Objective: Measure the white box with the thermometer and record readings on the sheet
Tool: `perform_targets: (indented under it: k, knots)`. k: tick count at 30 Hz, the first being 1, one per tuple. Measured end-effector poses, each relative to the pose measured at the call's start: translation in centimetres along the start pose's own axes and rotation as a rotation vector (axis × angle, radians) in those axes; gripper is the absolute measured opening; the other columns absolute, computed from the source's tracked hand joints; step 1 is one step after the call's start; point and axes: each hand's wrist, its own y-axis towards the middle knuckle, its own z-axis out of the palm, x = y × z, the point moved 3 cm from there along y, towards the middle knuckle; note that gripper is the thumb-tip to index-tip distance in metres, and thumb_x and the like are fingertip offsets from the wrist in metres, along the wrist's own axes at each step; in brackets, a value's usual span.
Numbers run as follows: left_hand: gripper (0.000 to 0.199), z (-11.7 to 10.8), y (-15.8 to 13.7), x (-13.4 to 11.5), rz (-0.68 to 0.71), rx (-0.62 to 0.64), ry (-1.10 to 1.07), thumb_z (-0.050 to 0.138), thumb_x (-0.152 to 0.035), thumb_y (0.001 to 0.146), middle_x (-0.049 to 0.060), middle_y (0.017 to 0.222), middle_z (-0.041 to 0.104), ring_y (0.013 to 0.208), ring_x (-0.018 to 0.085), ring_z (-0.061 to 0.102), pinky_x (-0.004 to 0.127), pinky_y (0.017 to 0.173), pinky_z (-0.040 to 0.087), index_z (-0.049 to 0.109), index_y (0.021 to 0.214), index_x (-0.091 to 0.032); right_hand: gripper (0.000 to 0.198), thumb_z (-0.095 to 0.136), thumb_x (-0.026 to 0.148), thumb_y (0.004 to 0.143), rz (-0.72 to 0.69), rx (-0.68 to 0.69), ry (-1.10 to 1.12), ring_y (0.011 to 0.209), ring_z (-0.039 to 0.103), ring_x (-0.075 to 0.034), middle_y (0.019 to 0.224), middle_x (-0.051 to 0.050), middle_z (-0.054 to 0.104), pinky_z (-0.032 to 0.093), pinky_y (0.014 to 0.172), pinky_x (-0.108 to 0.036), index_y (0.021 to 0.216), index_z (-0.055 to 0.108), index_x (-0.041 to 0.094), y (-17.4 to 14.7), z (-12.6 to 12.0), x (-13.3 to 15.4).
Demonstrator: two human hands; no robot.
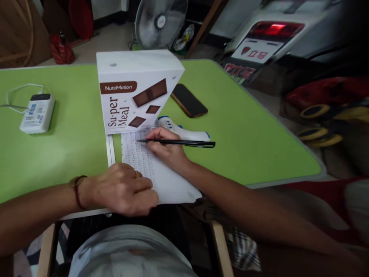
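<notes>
A black pen [187,143] is pinched in my right hand [168,151], its tip pointing left over a sheet of paper [170,182]. Rows of small handwriting fill the left part of the sheet. My left hand [127,190] lies on the sheet's lower left with its fingers curled in; whether anything is under them is hidden. A white "NutriMotion Su-per Meal" box [138,92] stands at the paper's far end. Just beyond my right hand lies a white and blue handheld thermometer [187,132], partly covered by the hand and pen.
On the green table [245,150], a phone [190,100] lies right of the box. At the left sits a white device [39,113] with a cable. Beyond the table stand a fan [161,23] and a scooter [268,38]. Yellow-black rings [314,132] are at the right.
</notes>
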Motion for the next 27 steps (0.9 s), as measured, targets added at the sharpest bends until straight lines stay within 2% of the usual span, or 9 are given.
perform_targets:
  k: [3,5,9,12,15,18,22,24,27]
  knots:
    - [0.021,1.5,0.2,0.4,0.098,-0.015,0.007,0.049,-0.019,0.089,-0.004,0.054,0.05,0.042,0.012,0.042,0.03,0.038,0.029,0.05,0.068,-0.019,0.006,0.056,0.023,0.066,0.002,0.001,-0.059,0.048,0.04,-0.009,0.054,0.005,0.048,0.033,0.046,-0.025,0.07,0.053,0.02,-0.2,-0.1,0.0]
    - [0.02,2.1,0.3,0.6,0.07,0.006,-0.012,0.053,-0.022,0.087,-0.003,0.054,0.052,0.041,0.013,0.043,0.032,0.038,0.026,0.048,0.067,-0.019,0.005,0.057,0.023,0.065,-0.004,-0.023,-0.112,0.047,0.04,-0.009,0.053,0.005,0.049,0.032,0.046,-0.025,0.068,0.055,0.02,-0.2,-0.2,0.0]
    - [0.023,2.6,0.1,0.9,-0.029,0.161,-0.114,0.059,-0.032,0.086,-0.003,0.057,0.056,0.045,0.013,0.049,0.032,0.04,0.027,0.048,0.071,-0.019,0.003,0.056,0.022,0.063,-0.1,-0.12,-0.199,0.05,0.042,-0.01,0.053,0.004,0.052,0.033,0.047,-0.025,0.061,0.058,0.02,0.0,-0.5,0.0]
    - [0.028,2.6,0.1,1.2,-0.064,0.2,-0.153,0.051,-0.04,0.092,-0.003,0.058,0.057,0.046,0.014,0.051,0.033,0.041,0.025,0.048,0.074,-0.019,0.005,0.055,0.02,0.063,-0.158,-0.146,-0.208,0.051,0.043,-0.01,0.052,0.004,0.052,0.033,0.048,-0.024,0.059,0.058,0.02,0.1,-0.5,0.0]
    - [0.031,2.6,0.1,1.3,-0.07,0.192,-0.171,0.038,-0.039,0.098,-0.002,0.059,0.057,0.045,0.014,0.049,0.033,0.042,0.025,0.047,0.075,-0.019,0.007,0.055,0.019,0.065,-0.171,-0.15,-0.199,0.048,0.04,-0.009,0.05,0.005,0.05,0.032,0.047,-0.024,0.059,0.056,0.02,0.2,-0.6,-0.1]
    - [0.034,2.2,0.2,1.2,-0.071,0.112,-0.216,0.028,-0.03,0.101,-0.002,0.06,0.056,0.046,0.013,0.048,0.031,0.043,0.03,0.05,0.077,-0.017,0.009,0.054,0.019,0.066,-0.168,-0.163,-0.208,0.047,0.038,-0.009,0.048,0.005,0.046,0.031,0.046,-0.024,0.057,0.054,0.021,0.4,-0.7,0.0]
    - [0.027,1.0,0.4,2.1,-0.186,-0.141,-0.065,0.034,-0.022,0.099,0.001,0.07,0.059,0.055,0.012,0.051,0.026,0.049,0.039,0.058,0.09,-0.014,0.009,0.055,0.021,0.067,-0.181,-0.145,-0.24,0.05,0.041,-0.01,0.052,0.004,0.049,0.032,0.048,-0.025,0.058,0.054,0.021,0.4,-0.6,-0.1]
    - [0.021,0.9,0.2,3.0,-0.261,-0.207,0.068,0.04,-0.017,0.096,0.004,0.083,0.063,0.07,0.015,0.057,0.027,0.061,0.046,0.06,0.098,-0.013,0.008,0.054,0.022,0.067,-0.179,-0.135,-0.244,0.051,0.041,-0.01,0.052,0.004,0.05,0.033,0.049,-0.025,0.059,0.054,0.021,0.4,-0.6,-0.1]
    - [0.019,1.6,-0.2,4.5,-0.34,-0.167,0.093,0.047,-0.019,0.093,0.01,0.11,0.063,0.1,0.023,0.058,0.037,0.087,0.05,0.062,0.102,-0.012,0.008,0.054,0.023,0.067,-0.154,-0.136,-0.247,0.051,0.043,-0.01,0.053,0.003,0.052,0.035,0.051,-0.026,0.059,0.055,0.02,0.4,-0.4,-0.3]
